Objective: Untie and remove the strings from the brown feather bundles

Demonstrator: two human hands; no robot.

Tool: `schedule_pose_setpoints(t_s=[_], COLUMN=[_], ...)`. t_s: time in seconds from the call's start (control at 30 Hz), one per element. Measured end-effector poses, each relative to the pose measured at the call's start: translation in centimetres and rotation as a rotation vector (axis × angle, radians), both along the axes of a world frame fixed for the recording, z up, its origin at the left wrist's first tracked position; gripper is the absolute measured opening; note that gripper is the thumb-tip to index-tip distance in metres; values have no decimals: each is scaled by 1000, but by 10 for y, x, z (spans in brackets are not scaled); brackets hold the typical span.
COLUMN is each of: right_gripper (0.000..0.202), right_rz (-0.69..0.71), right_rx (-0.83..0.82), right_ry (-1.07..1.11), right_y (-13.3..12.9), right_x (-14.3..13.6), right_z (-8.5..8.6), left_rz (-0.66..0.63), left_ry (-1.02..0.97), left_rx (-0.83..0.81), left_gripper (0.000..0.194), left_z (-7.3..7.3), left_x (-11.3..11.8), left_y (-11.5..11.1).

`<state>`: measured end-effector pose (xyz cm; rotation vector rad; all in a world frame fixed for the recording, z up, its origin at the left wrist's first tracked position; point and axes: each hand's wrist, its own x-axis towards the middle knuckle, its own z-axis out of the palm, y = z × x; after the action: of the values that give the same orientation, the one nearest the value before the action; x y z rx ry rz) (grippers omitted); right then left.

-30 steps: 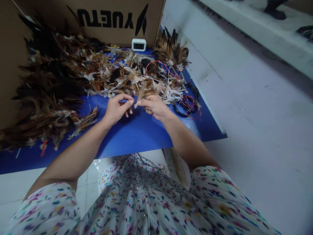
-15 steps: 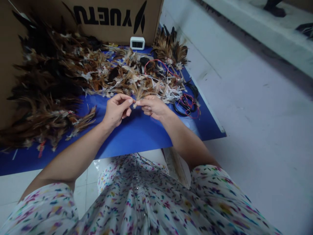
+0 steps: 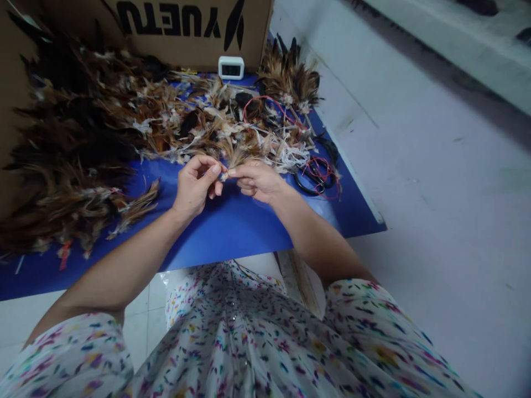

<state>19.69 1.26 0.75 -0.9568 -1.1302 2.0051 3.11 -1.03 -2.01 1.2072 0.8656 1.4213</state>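
Pinched in my right hand (image 3: 258, 179) is a small bunch of light brown feathers (image 3: 235, 157), its tips pointing away from me and its pale quill ends toward me. My left hand (image 3: 194, 185) is beside those quill ends, thumb and forefinger curled close together; what lies between them is too small to make out. Both hands are over the blue tabletop (image 3: 232, 232), at the near edge of a wide spread of loose brown, black and white feathers (image 3: 166, 119).
Black-handled scissors (image 3: 309, 190) lie right of my hands, tangled with red thread (image 3: 318, 168). Bundled feathers (image 3: 62, 210) cover the left side. A white digital clock (image 3: 231, 68) stands before a cardboard box (image 3: 186, 50). Another feather bundle (image 3: 288, 74) is at the back right, near the wall (image 3: 435, 182).
The view has shifted slightly. My left thumb and forefinger have moved a little at the quill ends, while my right hand keeps its pinch on the feathers.
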Motion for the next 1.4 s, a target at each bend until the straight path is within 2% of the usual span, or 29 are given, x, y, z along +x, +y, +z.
schedule_pose_setpoints(t_s=[0.27, 0.57, 0.7, 0.97, 1.1, 1.4], right_gripper=[14, 27, 9, 12, 15, 12], right_rz=[18, -20, -44, -78, -55, 5], right_rx=[-27, 34, 157, 529, 612, 716], right_ry=[19, -33, -136, -257, -300, -336], right_y=[-2, -3, -5, 2, 6, 3], right_x=[-2, -2, -1, 6, 13, 22], right_z=[1, -1, 1, -6, -8, 3], left_rz=[2, 37, 42, -52, -87, -104], left_ry=[16, 63, 28, 20, 1, 3], left_rx=[60, 146, 162, 64, 3, -98], left_gripper=[45, 45, 45, 46, 52, 59], left_z=[1, -5, -7, -5, -3, 1], left_x=[3, -1, -3, -2, -2, -2], left_y=[-2, 7, 12, 9, 7, 2])
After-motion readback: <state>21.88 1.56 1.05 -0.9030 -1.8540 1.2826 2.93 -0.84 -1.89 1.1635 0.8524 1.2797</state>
